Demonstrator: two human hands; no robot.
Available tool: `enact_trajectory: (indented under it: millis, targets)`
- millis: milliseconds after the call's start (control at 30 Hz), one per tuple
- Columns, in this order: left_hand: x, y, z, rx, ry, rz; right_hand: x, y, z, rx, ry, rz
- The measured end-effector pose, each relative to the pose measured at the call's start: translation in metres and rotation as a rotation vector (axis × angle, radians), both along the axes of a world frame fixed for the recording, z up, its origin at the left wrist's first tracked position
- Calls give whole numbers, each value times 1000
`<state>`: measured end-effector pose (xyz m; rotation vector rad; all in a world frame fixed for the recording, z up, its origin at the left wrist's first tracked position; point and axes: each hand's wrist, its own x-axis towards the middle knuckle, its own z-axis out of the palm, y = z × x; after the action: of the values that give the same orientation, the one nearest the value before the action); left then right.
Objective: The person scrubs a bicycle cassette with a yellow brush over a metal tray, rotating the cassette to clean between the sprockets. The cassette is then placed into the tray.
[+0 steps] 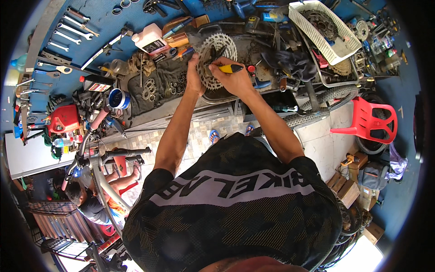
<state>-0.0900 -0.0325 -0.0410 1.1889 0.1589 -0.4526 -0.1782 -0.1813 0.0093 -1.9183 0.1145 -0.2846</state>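
Observation:
A large bicycle cassette [230, 46] with many toothed rings is tilted up over the workbench in front of me. My left hand [194, 78] grips its left edge, thumb toward the top. Across its lower right side lies my right hand [235, 81], closed around a tool with a yellow and black handle [232, 68]. The tool's tip is hidden by my fingers and the cassette. Just left of my left hand, a dark cloth [136, 97] carries loose sprockets [149, 89] and small metal parts.
A white basket of sprockets [326, 56] stands at the right. A pink-white jug [151, 40] and a blue tub [119, 99] sit to the left. Wrenches [68, 37] hang on the blue wall. A red chair [369, 120] is at the right; a person [93, 204] sits lower left.

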Motion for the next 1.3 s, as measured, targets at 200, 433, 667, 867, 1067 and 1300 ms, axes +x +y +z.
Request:
enact_trajectory:
  millis: [200,433,667,867,1067,1300]
  targets:
    - [-4,-8,6,-291,-169,-80,10,-13,-13,397,165,34]
    - [9,-8,-13,-373,-318,-52,14,-13,-7,700,166,22]
    - [14,-5,-35,-390,-280,-75,11,-10,-7,477,219,24]
    - [-9,-11,3,-388,-305,9,-21,-42,-6,425,258,-10]
    - [-4,-6,14,-523,-349,51,-28,-50,-72,389,430,-73]
    - [-10,-1,30,-610,-257,-263,-1,-58,-74,710,463,-83]
